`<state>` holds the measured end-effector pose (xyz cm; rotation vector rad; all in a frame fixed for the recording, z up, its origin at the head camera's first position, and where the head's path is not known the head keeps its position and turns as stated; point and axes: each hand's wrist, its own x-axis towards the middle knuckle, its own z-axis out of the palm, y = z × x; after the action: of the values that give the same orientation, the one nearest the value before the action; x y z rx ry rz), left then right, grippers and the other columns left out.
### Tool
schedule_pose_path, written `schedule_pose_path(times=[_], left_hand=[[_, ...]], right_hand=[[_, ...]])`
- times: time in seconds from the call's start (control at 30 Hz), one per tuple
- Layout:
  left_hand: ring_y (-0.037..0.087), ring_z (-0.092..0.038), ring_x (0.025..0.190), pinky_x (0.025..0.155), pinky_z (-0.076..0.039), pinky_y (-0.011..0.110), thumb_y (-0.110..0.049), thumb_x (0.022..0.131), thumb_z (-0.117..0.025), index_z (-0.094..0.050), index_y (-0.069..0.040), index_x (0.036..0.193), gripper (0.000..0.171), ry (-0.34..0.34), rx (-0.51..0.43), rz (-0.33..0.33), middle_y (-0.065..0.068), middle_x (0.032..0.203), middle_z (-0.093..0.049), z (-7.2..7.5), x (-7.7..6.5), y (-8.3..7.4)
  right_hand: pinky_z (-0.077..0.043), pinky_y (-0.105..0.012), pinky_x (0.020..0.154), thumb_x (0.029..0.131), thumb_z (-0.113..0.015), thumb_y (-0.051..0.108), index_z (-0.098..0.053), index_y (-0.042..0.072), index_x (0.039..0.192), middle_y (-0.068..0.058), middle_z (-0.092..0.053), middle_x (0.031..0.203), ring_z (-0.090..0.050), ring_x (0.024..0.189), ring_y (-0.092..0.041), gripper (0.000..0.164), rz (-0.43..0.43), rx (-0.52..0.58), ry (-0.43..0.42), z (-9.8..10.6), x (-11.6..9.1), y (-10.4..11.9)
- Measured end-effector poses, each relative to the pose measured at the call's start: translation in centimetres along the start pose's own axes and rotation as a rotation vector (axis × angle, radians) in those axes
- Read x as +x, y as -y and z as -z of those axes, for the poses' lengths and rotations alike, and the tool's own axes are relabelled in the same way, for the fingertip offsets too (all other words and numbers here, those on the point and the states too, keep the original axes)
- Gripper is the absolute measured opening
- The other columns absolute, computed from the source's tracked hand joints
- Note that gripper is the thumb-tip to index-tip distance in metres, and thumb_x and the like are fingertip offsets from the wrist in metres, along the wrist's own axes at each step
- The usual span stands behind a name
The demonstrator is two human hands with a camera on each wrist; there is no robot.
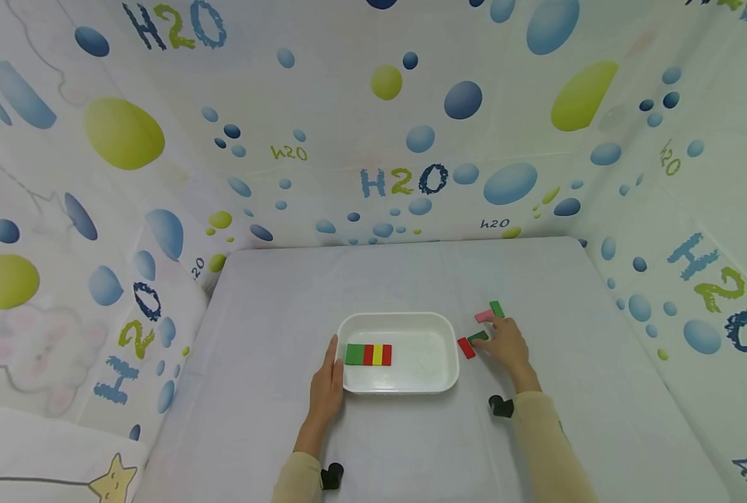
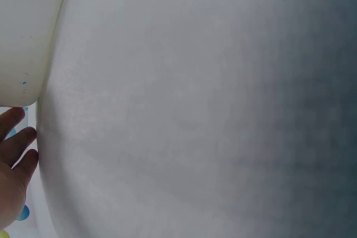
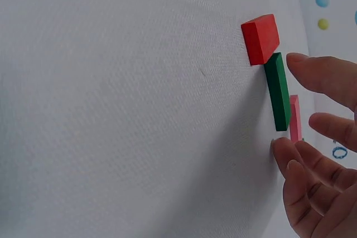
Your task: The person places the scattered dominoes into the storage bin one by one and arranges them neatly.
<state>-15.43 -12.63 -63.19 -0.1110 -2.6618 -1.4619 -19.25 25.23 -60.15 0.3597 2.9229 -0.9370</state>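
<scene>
Sleeves (image 1: 552,447), hands (image 1: 326,388) — one touching tray (image 1: 423,349), blocks (image 1: 466,348) nearby

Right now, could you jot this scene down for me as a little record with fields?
Container: white tray on a white-covered table
In the tray: row of coloured blocks, green at left, red at right
Outside it: red block, dark green block, pink block, another green block
Left hand: against the tray's left side
Right hand: at the loose blocks
</scene>
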Motion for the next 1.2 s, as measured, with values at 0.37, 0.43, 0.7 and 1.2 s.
schedule_pose_path(times=[0.37, 0.43, 0.7, 1.2], left_hand=[[0.031, -0.041, 0.141, 0.114, -0.035, 0.050, -0.023, 0.106, -0.037, -0.028, -0.017, 0.155, 0.050, 0.004, -0.004, 0.008, 0.009, 0.155, -0.039, 0.0, 0.0, 0.0], [0.031, -0.041, 0.141, 0.114, -0.035, 0.050, -0.022, 0.106, -0.037, -0.028, -0.017, 0.155, 0.050, 0.005, -0.009, 0.006, 0.009, 0.155, -0.039, 0.1, 0.0, 0.0], [0.033, -0.043, 0.139, 0.112, -0.037, 0.052, -0.021, 0.106, -0.038, -0.030, -0.015, 0.155, 0.050, -0.017, -0.001, -0.022, 0.011, 0.153, -0.042, 0.0, 0.0, 0.0], [0.032, -0.039, 0.141, 0.115, -0.034, 0.050, -0.023, 0.106, -0.036, -0.028, -0.016, 0.155, 0.050, -0.011, -0.020, -0.004, 0.010, 0.155, -0.039, -0.1, 0.0, 0.0]], right_hand=[[-0.054, -0.057, 0.082, 0.082, -0.074, 0.028, -0.055, 0.002, 0.133, -0.029, -0.051, 0.128, -0.059, 0.103, -0.042, 0.060, -0.014, -0.037, 0.007, -0.5, 0.0, 0.2], [-0.055, -0.056, 0.080, 0.082, -0.074, 0.029, -0.055, 0.001, 0.132, -0.029, -0.051, 0.128, -0.059, 0.102, -0.041, 0.061, -0.013, -0.044, 0.010, -0.6, 0.0, 0.2], [-0.055, -0.053, 0.079, 0.084, -0.072, 0.029, -0.057, -0.002, 0.130, -0.028, -0.051, 0.128, -0.059, 0.101, -0.040, 0.058, -0.008, -0.043, -0.003, -0.9, -0.1, 0.2], [-0.056, -0.049, 0.080, 0.082, -0.069, 0.021, -0.059, -0.010, 0.122, -0.028, -0.053, 0.122, -0.059, 0.091, -0.034, 0.051, -0.004, -0.149, -0.051, -1.5, -0.7, 1.3]])
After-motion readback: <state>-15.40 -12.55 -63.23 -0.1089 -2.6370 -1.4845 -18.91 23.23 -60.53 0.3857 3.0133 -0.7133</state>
